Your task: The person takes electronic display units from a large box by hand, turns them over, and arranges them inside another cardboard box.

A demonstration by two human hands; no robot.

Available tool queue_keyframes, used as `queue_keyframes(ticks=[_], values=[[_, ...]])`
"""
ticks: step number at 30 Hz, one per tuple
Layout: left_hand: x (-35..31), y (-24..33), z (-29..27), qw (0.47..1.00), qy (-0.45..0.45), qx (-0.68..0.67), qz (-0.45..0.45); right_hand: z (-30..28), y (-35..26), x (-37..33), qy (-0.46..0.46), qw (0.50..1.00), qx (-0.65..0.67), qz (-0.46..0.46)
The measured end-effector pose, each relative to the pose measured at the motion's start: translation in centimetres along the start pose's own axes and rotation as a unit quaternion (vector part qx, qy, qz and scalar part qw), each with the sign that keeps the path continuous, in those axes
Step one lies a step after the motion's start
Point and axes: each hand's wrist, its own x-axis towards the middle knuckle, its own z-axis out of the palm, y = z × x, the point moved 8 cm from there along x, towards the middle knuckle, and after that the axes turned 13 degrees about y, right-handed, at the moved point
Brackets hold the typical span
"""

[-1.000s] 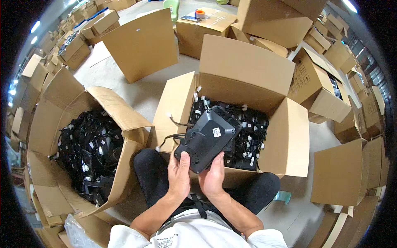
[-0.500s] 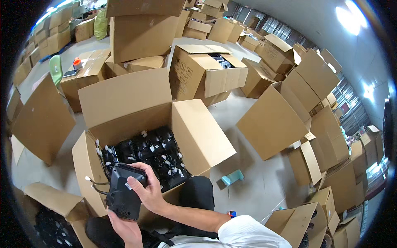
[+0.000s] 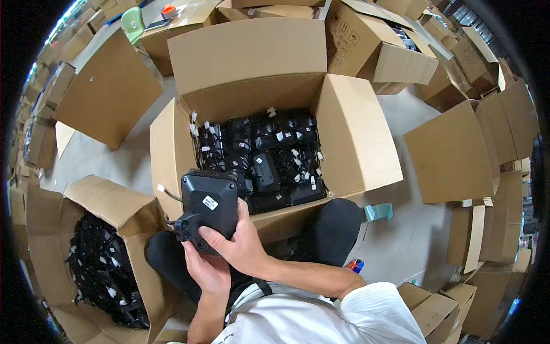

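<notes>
Both hands hold a black, flat plastic unit [image 3: 211, 206] with rounded corners, a small white label and a cable ending in a white connector. My right hand [image 3: 247, 245] grips its lower right side, thumb lying across the face. Under its lower end my left hand [image 3: 207, 270] is closed, the fingers partly hidden behind the unit. Just beyond is an open cardboard box [image 3: 252, 89] with several similar black units [image 3: 265, 172] packed inside, white connectors among them. The held unit overlaps that box's near left corner.
At the lower left stands another open box [image 3: 137, 258] heaped with black cabled parts [image 3: 106, 275]. A piece of teal tape [image 3: 378, 212] lies on the floor right of my knee. Large cartons [image 3: 452, 152] stand to the right, and a green chair [image 3: 133, 24] is far left.
The unit has turned in my hands, so its labelled face and lower protrusion now show. My view has tilted down and shifted left, bringing the lower-left box further in.
</notes>
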Motion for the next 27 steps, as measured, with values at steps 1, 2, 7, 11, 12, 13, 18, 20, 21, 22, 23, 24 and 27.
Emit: queue_keyframes(ticks=[1, 2, 7, 11, 12, 13, 18, 20, 21, 22, 23, 24, 27], values=[[0.0, 0.2, 0.5, 0.999, -0.03, -0.005, -0.011, 0.0, -0.3, 0.2, -0.028, 0.999, 0.009, 0.038], [0.0, 0.4, 1.2, 0.998, -0.061, -0.011, -0.021, -0.4, -1.0, 0.9, -0.057, 0.995, 0.017, 0.075], [4.1, 1.4, 5.8, 0.947, -0.226, -0.146, -0.177, -4.6, -5.1, 4.8, -0.161, 0.979, 0.012, 0.124], [10.0, 1.8, 13.7, 0.98, -0.168, -0.051, -0.09, -10.3, -4.0, 12.5, -0.096, 0.99, -0.046, 0.095], [11.6, 0.4, 15.1, 0.976, -0.205, 0.0, -0.073, -12.3, -2.5, 14.4, -0.072, 0.99, -0.037, 0.112], [13.1, -1.7, 16.2, 0.972, -0.215, 0.059, -0.071, -14.0, -1.1, 16.0, -0.063, 0.987, -0.031, 0.145], [19.6, -17.5, 15.4, 0.933, -0.156, 0.252, -0.202, -22.6, 7.8, 17.5, 0.014, 0.915, -0.095, 0.392], [21.3, -22.2, 13.9, 0.919, -0.123, 0.295, -0.23, -24.6, 10.3, 16.7, 0.062, 0.886, -0.181, 0.423], [21.8, -24.3, 13.5, 0.907, -0.112, 0.334, -0.231, -25.6, 11.6, 16.5, 0.057, 0.88, -0.206, 0.424], [21.8, -25.8, 14.0, 0.899, -0.113, 0.362, -0.218, -26.0, 12.0, 16.4, 0.057, 0.873, -0.23, 0.427], [21.8, -27.4, 14.1, 0.893, -0.104, 0.375, -0.225, -26.4, 12.3, 16.4, 0.056, 0.863, -0.252, 0.434], [21.8, -28.7, 14.1, 0.887, -0.096, 0.389, -0.231, -26.9, 13.0, 16.4, 0.061, 0.859, -0.254, 0.44], [22.7, -32.5, 14.2, 0.889, -0.074, 0.342, -0.294, -26.7, 14.9, 16.4, 0.053, 0.856, -0.212, 0.469]])
